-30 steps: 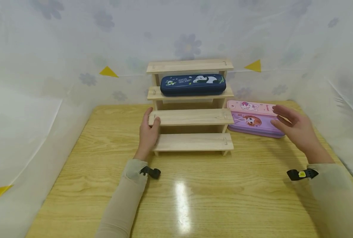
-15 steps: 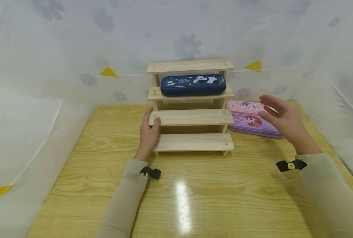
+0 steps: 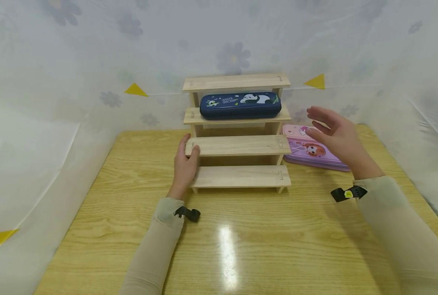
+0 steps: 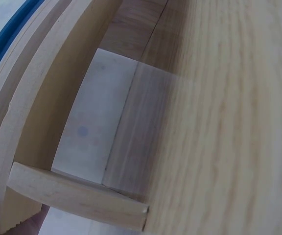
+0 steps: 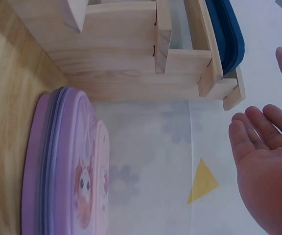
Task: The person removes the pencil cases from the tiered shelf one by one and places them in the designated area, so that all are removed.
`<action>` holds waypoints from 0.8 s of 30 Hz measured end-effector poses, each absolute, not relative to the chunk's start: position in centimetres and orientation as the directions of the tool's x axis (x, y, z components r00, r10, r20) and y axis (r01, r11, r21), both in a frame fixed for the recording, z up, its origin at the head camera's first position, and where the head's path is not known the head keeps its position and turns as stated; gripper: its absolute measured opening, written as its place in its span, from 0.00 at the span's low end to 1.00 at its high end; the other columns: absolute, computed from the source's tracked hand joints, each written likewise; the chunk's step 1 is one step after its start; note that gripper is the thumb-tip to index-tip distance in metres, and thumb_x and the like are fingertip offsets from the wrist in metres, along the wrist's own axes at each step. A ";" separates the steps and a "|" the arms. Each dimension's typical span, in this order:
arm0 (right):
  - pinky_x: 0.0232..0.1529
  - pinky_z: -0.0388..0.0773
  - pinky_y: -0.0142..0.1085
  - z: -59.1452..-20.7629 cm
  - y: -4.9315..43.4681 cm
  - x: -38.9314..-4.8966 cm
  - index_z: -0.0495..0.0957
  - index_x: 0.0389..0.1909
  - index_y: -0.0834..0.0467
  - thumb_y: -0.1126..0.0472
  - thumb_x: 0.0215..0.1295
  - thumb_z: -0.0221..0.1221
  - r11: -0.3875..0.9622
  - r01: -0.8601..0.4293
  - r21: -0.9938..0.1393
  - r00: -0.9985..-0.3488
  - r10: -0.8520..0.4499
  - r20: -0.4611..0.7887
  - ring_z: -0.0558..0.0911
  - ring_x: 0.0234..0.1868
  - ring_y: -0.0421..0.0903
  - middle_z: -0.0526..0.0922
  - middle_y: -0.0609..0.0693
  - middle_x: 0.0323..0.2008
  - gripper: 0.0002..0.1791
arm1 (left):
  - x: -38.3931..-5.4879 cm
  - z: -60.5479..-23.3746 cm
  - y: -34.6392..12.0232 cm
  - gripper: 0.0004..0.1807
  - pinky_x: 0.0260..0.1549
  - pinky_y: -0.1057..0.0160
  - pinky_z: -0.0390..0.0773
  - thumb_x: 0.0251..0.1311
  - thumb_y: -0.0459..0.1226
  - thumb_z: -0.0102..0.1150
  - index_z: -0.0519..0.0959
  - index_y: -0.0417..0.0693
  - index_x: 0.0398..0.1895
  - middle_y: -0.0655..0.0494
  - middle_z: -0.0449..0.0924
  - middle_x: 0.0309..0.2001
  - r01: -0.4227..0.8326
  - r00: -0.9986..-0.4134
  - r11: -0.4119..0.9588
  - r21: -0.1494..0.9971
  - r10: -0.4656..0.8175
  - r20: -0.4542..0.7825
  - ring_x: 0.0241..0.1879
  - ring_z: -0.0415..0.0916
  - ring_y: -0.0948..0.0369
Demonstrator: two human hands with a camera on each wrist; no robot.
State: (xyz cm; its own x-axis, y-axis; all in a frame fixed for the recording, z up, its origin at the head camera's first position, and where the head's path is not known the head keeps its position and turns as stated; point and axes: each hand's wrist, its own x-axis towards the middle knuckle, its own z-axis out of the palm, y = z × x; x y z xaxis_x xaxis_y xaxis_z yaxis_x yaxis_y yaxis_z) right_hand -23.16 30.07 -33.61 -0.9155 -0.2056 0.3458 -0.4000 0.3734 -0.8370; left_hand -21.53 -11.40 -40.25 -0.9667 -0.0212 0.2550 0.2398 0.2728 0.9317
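A stepped wooden shelf rack [image 3: 241,177] with several tiers stands at the back of the table. My left hand [image 3: 183,170] grips the left end of its second tier from the bottom, thumb on top of the board. In the left wrist view the pale board [image 4: 219,122] fills the right side. A dark blue pencil case [image 3: 237,110] with a panda print lies on the second tier from the top. My right hand [image 3: 338,135] hovers above the pink and purple pencil case [image 3: 301,159], fingers extended and holding nothing. That case lies flat on the table, right beside the rack.
The wood-grain table [image 3: 263,241] reaches toward the person. White flower-printed sheeting [image 3: 159,45] hangs behind and at both sides, with yellow triangles [image 3: 316,82] on it. Each sleeve ends at a black wrist strap [image 3: 338,194].
My right hand has moved left and away from the person, higher over the pink and purple case. The left hand, the rack and both pencil cases stay where they were.
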 end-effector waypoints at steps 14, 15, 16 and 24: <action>0.64 0.65 0.34 -32.8 26.2 -25.5 0.65 0.73 0.54 0.65 0.66 0.64 0.321 -0.406 -0.856 -0.912 -0.207 0.355 0.66 0.69 0.51 0.66 0.52 0.70 0.35 | -23.9 -43.9 -12.1 0.32 0.35 0.55 0.71 0.74 0.54 0.45 0.57 0.59 0.77 0.62 0.57 0.73 0.261 -0.957 0.271 0.927 -0.055 0.286 0.25 0.65 0.56; 0.65 0.65 0.35 -32.8 26.0 -25.7 0.64 0.73 0.54 0.65 0.66 0.64 0.318 -0.408 -0.856 -0.911 -0.203 0.358 0.65 0.70 0.51 0.66 0.52 0.70 0.35 | -23.9 -43.9 -12.0 0.31 0.34 0.55 0.71 0.74 0.54 0.45 0.57 0.60 0.77 0.61 0.59 0.73 0.260 -0.957 0.272 0.927 -0.058 0.285 0.25 0.65 0.56; 0.66 0.64 0.37 -32.7 25.7 -25.8 0.64 0.73 0.55 0.65 0.65 0.64 0.315 -0.410 -0.856 -0.910 -0.200 0.362 0.65 0.70 0.51 0.66 0.53 0.70 0.35 | -23.9 -43.9 -12.0 0.31 0.34 0.55 0.71 0.73 0.54 0.45 0.58 0.62 0.76 0.61 0.59 0.73 0.258 -0.957 0.273 0.927 -0.060 0.284 0.25 0.65 0.56; 0.68 0.61 0.41 -32.5 24.8 -27.0 0.63 0.73 0.57 0.65 0.65 0.65 0.296 -0.398 -0.869 -0.916 -0.177 0.359 0.65 0.70 0.53 0.65 0.54 0.70 0.36 | -23.9 -43.8 -12.0 0.30 0.30 0.56 0.70 0.73 0.55 0.45 0.57 0.66 0.76 0.59 0.62 0.71 0.249 -0.960 0.269 0.930 -0.058 0.274 0.22 0.63 0.57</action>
